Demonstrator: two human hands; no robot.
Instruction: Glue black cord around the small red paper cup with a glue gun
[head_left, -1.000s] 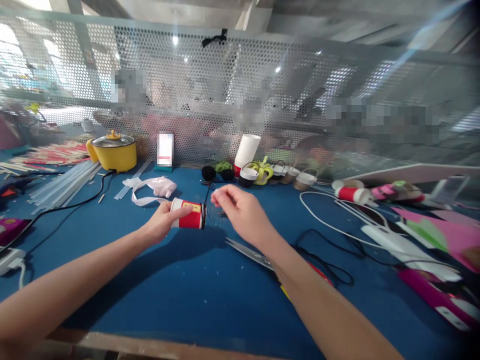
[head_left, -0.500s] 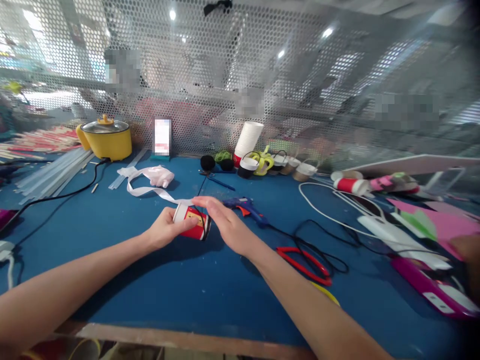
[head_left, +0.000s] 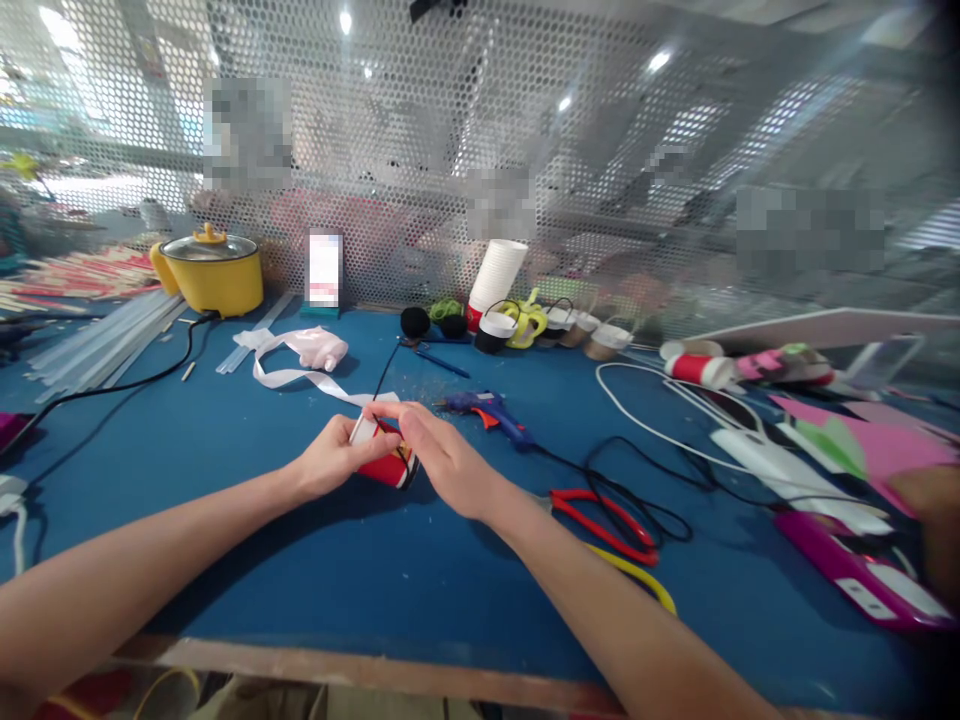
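Observation:
My left hand (head_left: pixel 326 460) is closed around a red and white paper cup (head_left: pixel 382 471) lying on its side, just above the blue table. My right hand (head_left: pixel 448 458) reaches over the cup's far end, its fingers bent together at a strand of black yarn (head_left: pixel 385 372); the fingertips are partly hidden. The strand crosses the cup, where some black yarn lies near the end. It leads back to a black yarn ball (head_left: pixel 415 322) by the mesh screen. A white ribbon (head_left: pixel 300 378) trails on the table behind the cup.
A blue glue gun (head_left: pixel 491 410) lies right of the cup, its black cable looping past red-handled pliers (head_left: pixel 604 522). Small handled cups (head_left: pixel 496 332) and a stack of white cups (head_left: pixel 501 270) stand behind. A yellow pot (head_left: pixel 214 280) is back left, a purple power strip (head_left: pixel 855 575) right.
The yarn strand has shifted left across the cup, and my right fingertips have moved left with it. My left hand still holds the cup, which has turned slightly.

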